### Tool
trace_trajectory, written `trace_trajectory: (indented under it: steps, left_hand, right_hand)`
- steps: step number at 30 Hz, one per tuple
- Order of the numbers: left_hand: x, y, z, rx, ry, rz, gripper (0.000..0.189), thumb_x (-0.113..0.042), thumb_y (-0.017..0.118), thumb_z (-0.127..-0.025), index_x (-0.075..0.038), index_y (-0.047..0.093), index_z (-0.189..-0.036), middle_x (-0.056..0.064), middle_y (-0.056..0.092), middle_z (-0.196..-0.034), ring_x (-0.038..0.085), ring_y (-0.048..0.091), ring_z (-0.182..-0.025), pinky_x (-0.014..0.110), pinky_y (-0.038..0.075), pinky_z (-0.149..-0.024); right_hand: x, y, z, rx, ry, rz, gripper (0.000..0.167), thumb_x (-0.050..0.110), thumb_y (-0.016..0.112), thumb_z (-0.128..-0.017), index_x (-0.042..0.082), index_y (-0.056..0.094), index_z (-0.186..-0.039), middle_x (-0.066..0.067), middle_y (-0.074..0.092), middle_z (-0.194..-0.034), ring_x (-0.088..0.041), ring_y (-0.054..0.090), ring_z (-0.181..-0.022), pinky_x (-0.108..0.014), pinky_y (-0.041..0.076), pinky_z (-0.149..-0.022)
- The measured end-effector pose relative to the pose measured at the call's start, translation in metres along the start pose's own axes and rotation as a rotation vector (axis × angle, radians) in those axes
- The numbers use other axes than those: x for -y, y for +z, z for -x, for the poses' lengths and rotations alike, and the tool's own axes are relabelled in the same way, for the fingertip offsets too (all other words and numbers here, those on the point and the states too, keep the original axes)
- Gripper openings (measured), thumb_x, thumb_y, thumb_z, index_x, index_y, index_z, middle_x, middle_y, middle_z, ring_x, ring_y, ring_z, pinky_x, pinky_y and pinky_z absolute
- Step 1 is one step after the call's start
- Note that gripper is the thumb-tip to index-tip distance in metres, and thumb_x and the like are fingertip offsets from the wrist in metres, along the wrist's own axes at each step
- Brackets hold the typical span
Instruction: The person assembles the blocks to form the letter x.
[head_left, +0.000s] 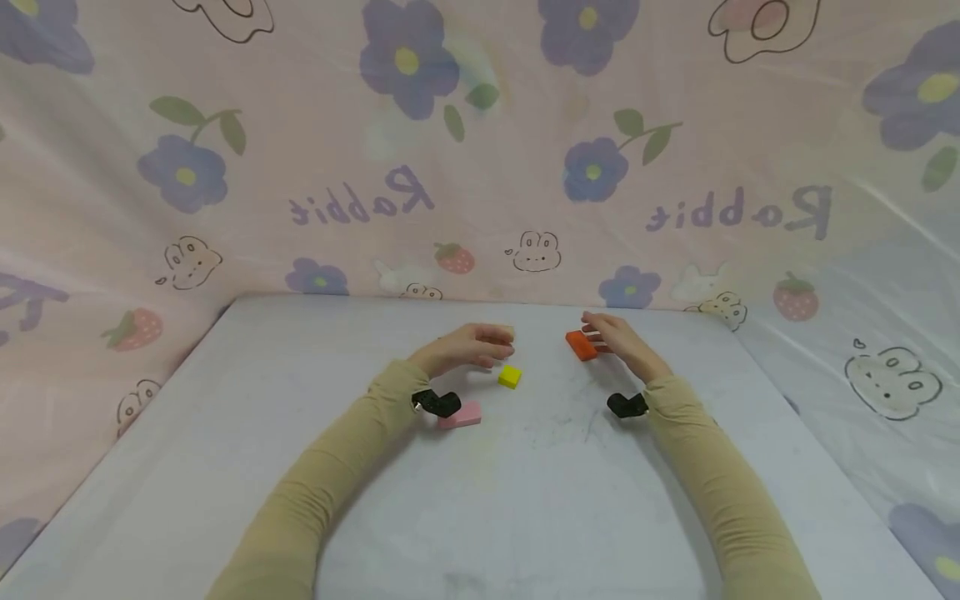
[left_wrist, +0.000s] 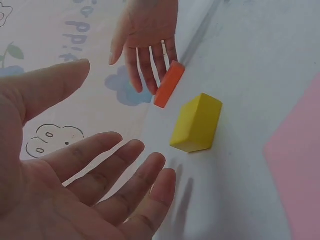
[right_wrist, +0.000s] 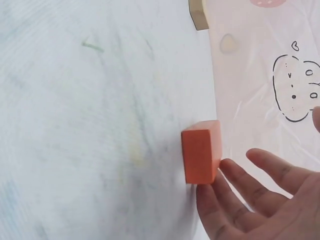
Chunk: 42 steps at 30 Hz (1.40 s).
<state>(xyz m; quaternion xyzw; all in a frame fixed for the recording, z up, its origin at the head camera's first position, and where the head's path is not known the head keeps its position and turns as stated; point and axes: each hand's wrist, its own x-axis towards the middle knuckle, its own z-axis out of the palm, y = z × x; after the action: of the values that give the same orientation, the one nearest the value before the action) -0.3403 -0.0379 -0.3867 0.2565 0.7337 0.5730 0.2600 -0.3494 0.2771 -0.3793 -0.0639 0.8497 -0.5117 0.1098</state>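
My left hand (head_left: 467,345) hovers over the table with its fingers relaxed and holding nothing. Just beyond its fingertips lies a yellow block (head_left: 510,377), also plain in the left wrist view (left_wrist: 197,124). A pink block (head_left: 462,416) is near my left wrist, partly hidden by the black wrist camera. My right hand (head_left: 621,343) has its fingers loosely extended beside an orange block (head_left: 581,345). In the right wrist view its fingertips are at the near end of the orange block (right_wrist: 199,156); whether they press on it I cannot tell.
A tan block (right_wrist: 199,16) sits near the table's far edge, mostly behind my left hand in the head view. The white table (head_left: 555,517) bears faint smudges. Printed curtains (head_left: 495,150) stand along its back and sides.
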Motion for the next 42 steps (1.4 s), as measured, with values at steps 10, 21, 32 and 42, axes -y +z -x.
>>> trace_trajectory:
  steps: [10, 21, 32, 42]
  left_hand:
    - [0.003, 0.002, -0.006, -0.011, -0.036, -0.14, 0.058, -0.02, 0.071, -0.086, 0.001, 0.049, -0.135, 0.015, 0.056, -0.127, 0.025, 0.057, -0.109, 0.036, 0.05, -0.089]
    - [0.006, 0.007, -0.009, 0.026, -0.006, -0.279, 0.054, 0.007, 0.073, -0.078, 0.004, 0.054, -0.129, 0.017, 0.059, -0.122, 0.024, 0.058, -0.098, 0.026, 0.05, -0.084]
    - [0.007, 0.008, -0.013, 0.033, 0.0, -0.331, 0.049, 0.012, 0.074, -0.075, 0.002, 0.061, -0.122, 0.011, 0.062, -0.114, 0.022, 0.054, -0.088, 0.021, 0.047, -0.072]
    - [0.01, 0.011, -0.015, -0.007, 0.002, -0.34, 0.047, 0.01, 0.076, -0.073, -0.002, 0.065, -0.117, 0.006, 0.064, -0.11, 0.02, 0.052, -0.084, 0.021, 0.045, -0.067]
  right_hand:
    - [-0.003, 0.0, -0.003, -0.013, 0.038, 0.059, 0.068, 0.044, 0.043, -0.1, -0.008, 0.033, -0.143, -0.029, 0.038, -0.14, -0.041, 0.04, -0.127, -0.049, 0.034, -0.105]
    - [-0.011, 0.005, -0.005, 0.003, -0.031, 0.26, 0.067, 0.022, 0.066, -0.09, -0.008, 0.036, -0.142, -0.028, 0.042, -0.138, -0.04, 0.045, -0.122, -0.038, 0.046, -0.091]
    - [-0.014, 0.014, -0.008, -0.05, -0.046, 0.422, 0.067, 0.011, 0.072, -0.083, -0.008, 0.04, -0.138, -0.027, 0.048, -0.129, -0.038, 0.049, -0.111, -0.046, 0.044, -0.091]
    - [-0.013, 0.014, -0.009, -0.032, -0.076, 0.439, 0.064, 0.006, 0.069, -0.081, -0.008, 0.041, -0.137, -0.028, 0.05, -0.125, -0.038, 0.051, -0.106, -0.046, 0.046, -0.088]
